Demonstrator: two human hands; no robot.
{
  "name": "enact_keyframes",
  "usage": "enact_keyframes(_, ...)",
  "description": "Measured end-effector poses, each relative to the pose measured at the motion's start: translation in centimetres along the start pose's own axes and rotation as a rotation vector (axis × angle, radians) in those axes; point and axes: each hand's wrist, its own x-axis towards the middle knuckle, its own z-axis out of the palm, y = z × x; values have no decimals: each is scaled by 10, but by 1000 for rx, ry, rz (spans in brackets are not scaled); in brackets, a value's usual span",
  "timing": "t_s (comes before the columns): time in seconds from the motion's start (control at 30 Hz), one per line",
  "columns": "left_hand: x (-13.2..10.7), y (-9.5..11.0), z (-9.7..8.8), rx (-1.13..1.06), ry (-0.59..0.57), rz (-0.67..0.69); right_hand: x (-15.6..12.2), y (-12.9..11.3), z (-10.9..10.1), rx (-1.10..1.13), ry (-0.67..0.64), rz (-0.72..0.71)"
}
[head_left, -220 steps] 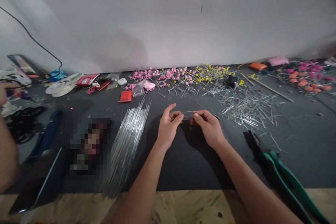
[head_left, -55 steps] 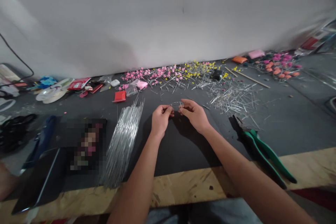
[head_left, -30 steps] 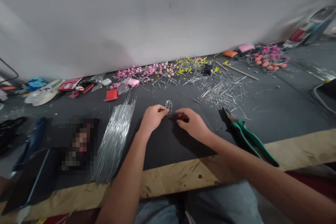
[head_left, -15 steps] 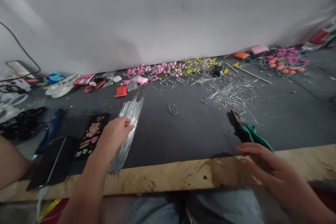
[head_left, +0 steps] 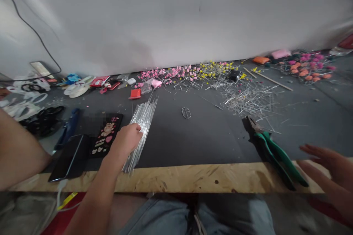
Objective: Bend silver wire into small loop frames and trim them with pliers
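the bundle of silver wires (head_left: 146, 113) lies directly under the fingertips of the left hand (head_left: 127, 138), which comes at it from the left side, across its middle. the bundle's long axis runs away from the person, its far end leaning right, so the wires pass obliquely under the curled fingers. thumb and fingers are drawn close together; i cannot tell whether a wire is pinched between them. the left hand is by far the nearer: the right hand (head_left: 337, 176), blurred, is well to the right of the bundle, fingers spread, nothing seen in it, near the green-handled pliers (head_left: 285, 158). right of the bundle, between it and the pliers, lies a small oval wire frame (head_left: 186, 113), touched by neither hand.
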Motion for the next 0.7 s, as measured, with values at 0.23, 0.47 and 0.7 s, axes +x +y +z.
enact_keyframes(0.23,1,3,-20,-96,-14,17,24,-7,39,-270,-121,-51)
enact_keyframes(0.47,-8,39,-15,-462,-131,74,31,-21,38,-298,-166,-64)
enact_keyframes(0.7,-26,82,5,-878,-387,172,20,-72,7,-15,-277,351)
